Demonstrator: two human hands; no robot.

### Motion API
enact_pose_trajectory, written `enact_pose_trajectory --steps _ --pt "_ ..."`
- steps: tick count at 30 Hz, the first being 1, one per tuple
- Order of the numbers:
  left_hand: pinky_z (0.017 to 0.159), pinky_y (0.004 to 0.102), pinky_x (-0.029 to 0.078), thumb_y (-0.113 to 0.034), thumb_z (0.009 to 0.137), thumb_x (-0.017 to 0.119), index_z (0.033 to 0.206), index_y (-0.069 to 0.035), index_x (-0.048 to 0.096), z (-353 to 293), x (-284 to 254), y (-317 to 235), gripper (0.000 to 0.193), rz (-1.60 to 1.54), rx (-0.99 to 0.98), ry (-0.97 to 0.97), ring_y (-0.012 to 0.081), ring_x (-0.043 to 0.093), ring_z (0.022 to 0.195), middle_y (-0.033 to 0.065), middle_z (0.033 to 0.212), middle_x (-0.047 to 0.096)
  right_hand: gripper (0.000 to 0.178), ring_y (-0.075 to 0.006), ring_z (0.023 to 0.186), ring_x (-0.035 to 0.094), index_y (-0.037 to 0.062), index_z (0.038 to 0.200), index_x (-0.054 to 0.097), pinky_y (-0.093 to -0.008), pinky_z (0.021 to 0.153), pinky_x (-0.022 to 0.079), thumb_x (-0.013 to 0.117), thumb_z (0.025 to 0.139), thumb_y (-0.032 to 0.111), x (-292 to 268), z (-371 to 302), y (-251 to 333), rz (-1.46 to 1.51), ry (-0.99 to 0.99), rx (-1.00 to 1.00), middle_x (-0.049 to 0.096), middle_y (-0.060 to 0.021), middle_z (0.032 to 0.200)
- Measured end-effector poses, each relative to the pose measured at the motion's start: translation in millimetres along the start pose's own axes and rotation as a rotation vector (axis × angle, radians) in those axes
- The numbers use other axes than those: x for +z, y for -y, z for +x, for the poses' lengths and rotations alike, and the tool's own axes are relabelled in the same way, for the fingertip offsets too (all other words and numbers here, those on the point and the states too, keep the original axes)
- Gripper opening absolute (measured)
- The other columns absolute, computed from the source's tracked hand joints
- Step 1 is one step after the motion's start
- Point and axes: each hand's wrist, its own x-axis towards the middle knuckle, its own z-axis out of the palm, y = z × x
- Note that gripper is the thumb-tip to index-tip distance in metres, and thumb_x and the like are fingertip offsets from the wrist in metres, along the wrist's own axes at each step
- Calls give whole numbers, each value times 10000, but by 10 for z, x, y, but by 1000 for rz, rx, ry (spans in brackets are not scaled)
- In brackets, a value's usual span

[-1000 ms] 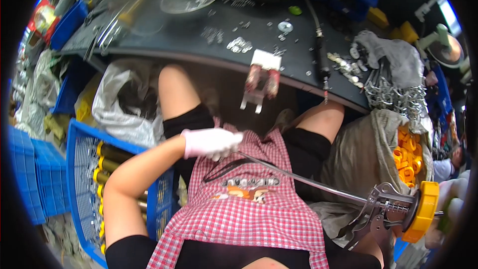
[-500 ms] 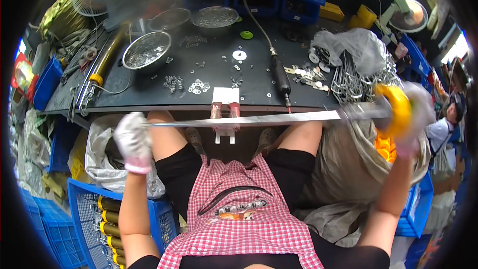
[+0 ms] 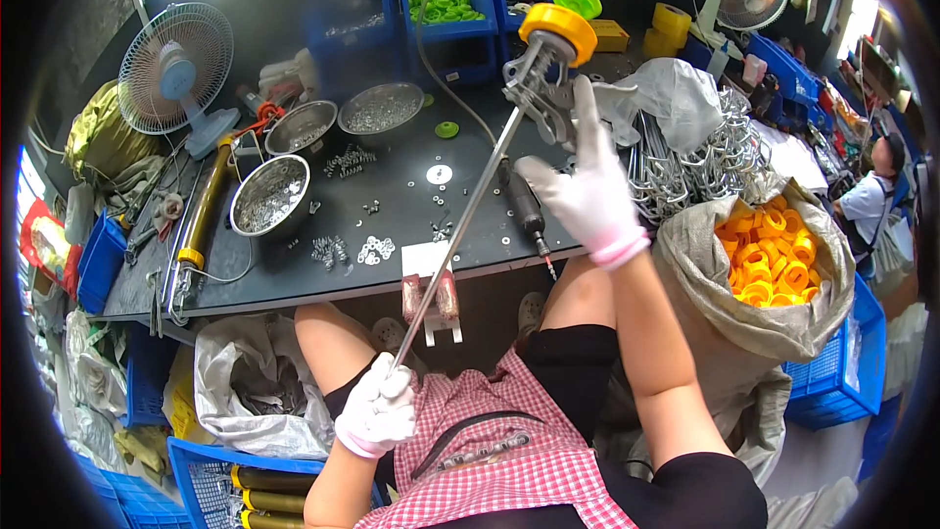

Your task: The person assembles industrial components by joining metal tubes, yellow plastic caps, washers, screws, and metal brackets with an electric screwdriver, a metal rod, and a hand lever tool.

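My left hand (image 3: pixel 380 408), in a white glove, is closed round the lower end of a long thin metal rod. The rod belongs to a caulking gun mechanism (image 3: pixel 534 88), which slants up and right over the bench. At its upper end are a metal trigger frame, a yellow ring cap (image 3: pixel 560 31) and a green disc (image 3: pixel 576 0). Beside the trigger frame is my gloved right hand (image 3: pixel 590 176), its fingers stretched out and thumb apart. Below the rod, a white metal plate on a red-wrapped fixture (image 3: pixel 428 264) juts from the bench edge.
A power screwdriver (image 3: pixel 527 211) lies on the bench (image 3: pixel 392 201). Metal bowls (image 3: pixel 271 194) of small parts and green-filled blue bins (image 3: pixel 447 15) stand behind. To the right are metal handles (image 3: pixel 676 162) and a sack (image 3: pixel 700 269) of yellow rings. A blue basket (image 3: pixel 196 475) holds tubes.
The gun mechanism has swung from nearly level to steeply slanted, its yellow-capped end now up over the bench. My right hand has moved left and forward; my left hand has come down and right.
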Motion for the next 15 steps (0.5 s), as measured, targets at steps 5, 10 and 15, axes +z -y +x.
enact_pose_trajectory --steps 5,10,15 --pt "342 212 278 -346 994 432 723 -46 506 -112 81 232 412 798 576 -292 71 340 347 -47 463 366 440 -308 851 686 81 1248 512 -334 739 546 670 842 139 368 126 -84 335 -123 -126 644 -167 1115" --pt "422 186 323 -96 891 562 807 -38 518 386 295 314 112 1318 1032 -448 38 381 438 -39 580 459 336 -324 645 625 81 1006 567 -385 579 536 663 706 197 504 -897 337 32 112 -257 627 -118 826" --pt "390 168 249 -191 990 476 739 -119 385 371 -21 37 276 1307 1111 -156 19 253 394 -54 535 317 690 -302 576 608 188 1401 384 -409 514 487 573 743 105 -137 -1396 491 196 554 -239 558 -122 631"
